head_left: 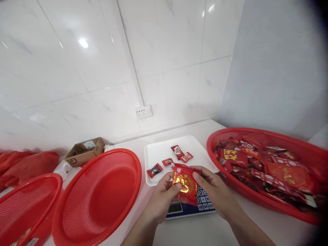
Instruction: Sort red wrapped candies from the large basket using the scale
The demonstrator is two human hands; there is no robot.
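A red packet with a round gold print point(186, 183) is held between both hands, above the front of a digital scale point(176, 216). My left hand point(164, 194) grips its left edge, thumb on the front. At its upper right, my right hand point(211, 186) pinches the packet with thumb and fingers. On the scale's white tray point(156, 150) lie several small wrapped sweets, among them a dark red one point(177, 152), a small red one point(186, 157) and a dark one point(154, 170). The packet and hands hide part of the keypad and display.
To the right stands a red basket point(215, 136) full of red packets and sweets. A red basket point(68, 201) stands left, with another red basket point(55, 181) farther left. Behind are a cardboard box point(82, 157) and red bags point(33, 167). A socket point(143, 111) is on the tiled wall.
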